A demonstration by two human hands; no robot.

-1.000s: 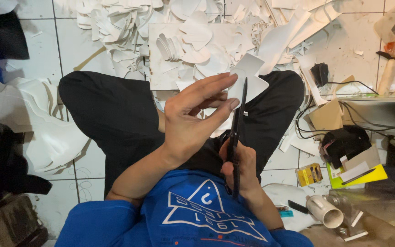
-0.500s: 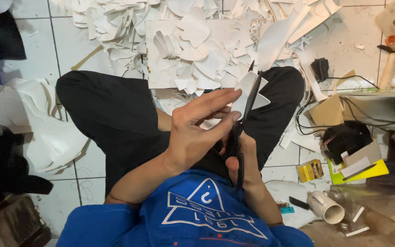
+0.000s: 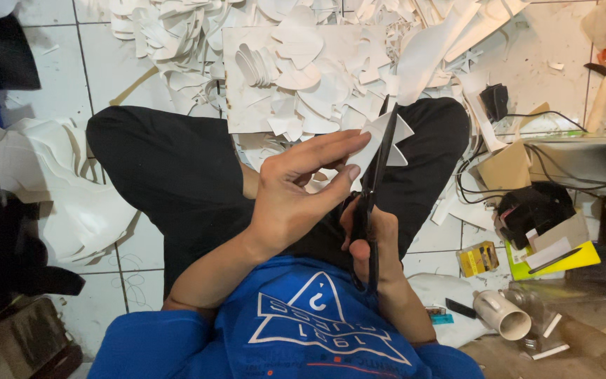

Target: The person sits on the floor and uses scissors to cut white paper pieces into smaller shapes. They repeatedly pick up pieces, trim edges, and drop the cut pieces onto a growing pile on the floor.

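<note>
I sit cross-legged on a tiled floor in black trousers and a blue shirt. My left hand [image 3: 296,196] pinches a small white cut piece of card [image 3: 380,137] between thumb and fingers, held above my lap. My right hand [image 3: 376,242] grips the handles of black scissors [image 3: 373,189], whose blades point up and meet the card's edge. Most of the right hand is hidden behind the left hand and the scissors.
A large heap of white cut shapes and scraps [image 3: 303,63] lies on the floor ahead. White sheets [image 3: 57,189] lie at the left. At the right are a black cable [image 3: 499,105], a cardboard box [image 3: 510,165], a yellow folder [image 3: 555,260] and a white tube [image 3: 503,316].
The card and scissors have shifted slightly right and up in view. The left hand has turned the card a little against the blades; the view has drifted downward.
</note>
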